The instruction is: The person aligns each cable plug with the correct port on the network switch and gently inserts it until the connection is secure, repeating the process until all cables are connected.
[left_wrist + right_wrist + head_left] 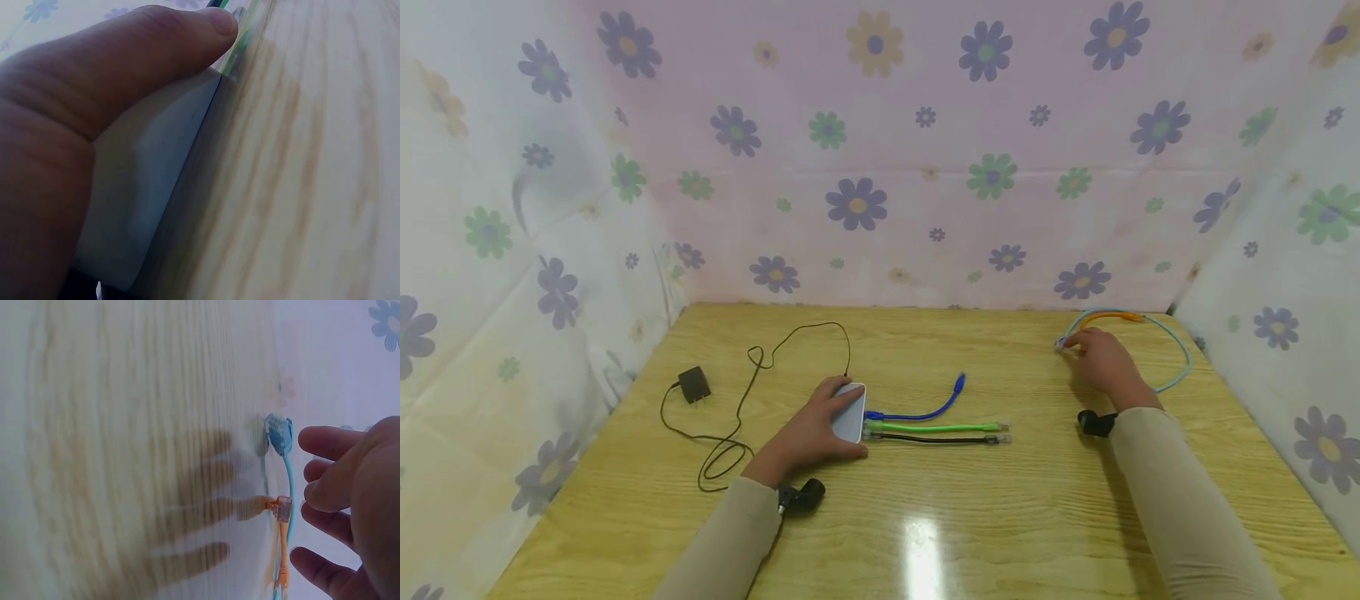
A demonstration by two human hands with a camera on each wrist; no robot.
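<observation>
My left hand (808, 432) grips a small white network switch (848, 417), its thumb along the near side and its fingers over the far side. Blue (917, 416), green (940, 429) and black (932, 439) network cables run out from the switch's right side. In the left wrist view the thumb lies across a corner of the switch (150, 169). At the back right, my right hand (1105, 362) hovers with loosely bent fingers beside the plug (279, 433) of a light blue network cable (1182, 346). An orange network cable (283, 544) lies alongside, its plug near the fingertips.
A black power adapter (694, 384) lies on the left of the wooden table (1000, 517). Its thin cord (741, 408) loops across to the back of the switch. Flowered cloth walls (880, 150) enclose the table at the back and both sides.
</observation>
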